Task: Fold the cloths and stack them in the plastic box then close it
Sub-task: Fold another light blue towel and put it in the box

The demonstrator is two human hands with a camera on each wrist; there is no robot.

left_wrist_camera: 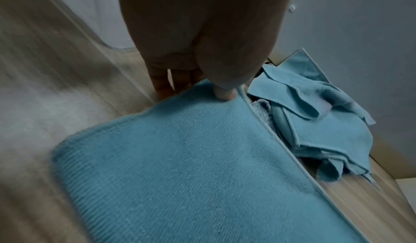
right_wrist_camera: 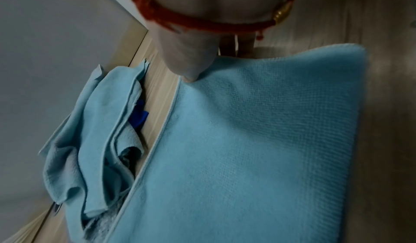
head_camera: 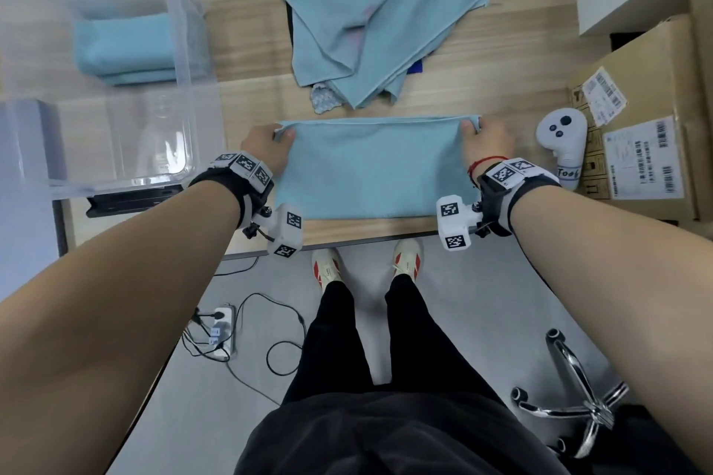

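Observation:
A light blue cloth [head_camera: 374, 170] lies folded in half near the table's front edge, also seen in the left wrist view [left_wrist_camera: 191, 166] and right wrist view [right_wrist_camera: 258, 149]. My left hand [head_camera: 270, 145] pinches its far left corner, thumb on top [left_wrist_camera: 225, 94]. My right hand [head_camera: 486, 143] pinches the far right corner, thumb on top [right_wrist_camera: 191, 76]. Behind lies a heap of unfolded blue cloths [head_camera: 378, 19]. The clear plastic box [head_camera: 181, 62] stands at the left with folded blue cloths [head_camera: 123, 50] inside.
The box's clear lid [head_camera: 127, 150] lies flat in front of the box. A white controller [head_camera: 563, 146] and cardboard boxes [head_camera: 648, 119] sit at the right. A chair base [head_camera: 578, 397] and power strip [head_camera: 222, 335] are on the floor below.

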